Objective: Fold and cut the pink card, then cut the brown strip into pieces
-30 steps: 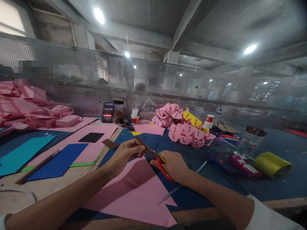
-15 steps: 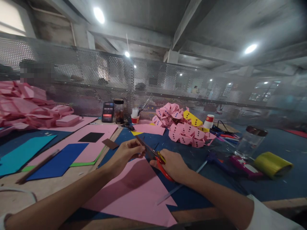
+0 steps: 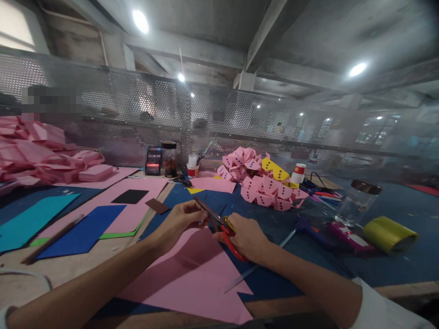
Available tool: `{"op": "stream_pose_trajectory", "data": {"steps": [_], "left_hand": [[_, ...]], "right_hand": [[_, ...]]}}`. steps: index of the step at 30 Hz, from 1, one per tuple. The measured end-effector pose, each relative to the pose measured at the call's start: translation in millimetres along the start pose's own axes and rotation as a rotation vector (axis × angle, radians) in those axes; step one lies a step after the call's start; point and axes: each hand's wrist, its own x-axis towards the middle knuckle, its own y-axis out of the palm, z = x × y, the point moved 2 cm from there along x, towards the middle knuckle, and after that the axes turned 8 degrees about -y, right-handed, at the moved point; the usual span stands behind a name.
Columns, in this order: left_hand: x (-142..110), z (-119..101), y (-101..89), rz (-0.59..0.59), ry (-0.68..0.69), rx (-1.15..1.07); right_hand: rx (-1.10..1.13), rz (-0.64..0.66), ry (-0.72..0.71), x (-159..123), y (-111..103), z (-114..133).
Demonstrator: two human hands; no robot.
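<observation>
My right hand (image 3: 248, 237) is wrapped round the red and yellow handles of a pair of scissors (image 3: 229, 233), whose blades point up and left toward my left hand. With its fingertips my left hand (image 3: 187, 219) pinches a small brown piece (image 3: 213, 223), mostly hidden by the fingers and blades. The blades lie right at this piece. Below both hands a large sheet of pink paper (image 3: 181, 278) with angled cut edges rests on the blue mat (image 3: 274, 283). Another flat brown piece (image 3: 157, 205) lies to the left of my left hand.
Pink folded shapes with dark dots (image 3: 264, 187) are piled behind my hands. At left are a pink heap (image 3: 41, 151), a blue sheet (image 3: 82, 230) and a pencil (image 3: 56, 237). Rightward stand a clear jar (image 3: 358, 203) and a yellow roll (image 3: 390, 234). Mesh (image 3: 137, 109) rises behind.
The scissor blades have turned slightly against the brown piece, which now shows as a narrower strip. Both hands stay nearly in place.
</observation>
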Motion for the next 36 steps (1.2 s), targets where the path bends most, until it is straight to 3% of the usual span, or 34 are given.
{"op": "stream_pose_trajectory", "data": {"steps": [7,27,36], "left_hand": [[-0.1,1.1,-0.4,-0.003,-0.020,0.020],[-0.4,0.7,-0.3,-0.004,-0.011,0.011],[-2.0,-2.6,0.5,-0.016,-0.019,-0.030]], "right_hand": [[0.030,0.048,0.011,0.4,-5.0,3.0],[0.007,0.022,-0.029,0.3,2.5,-3.3],[0.281,-0.050,-0.054,2.2,2.4,-3.5]]}}
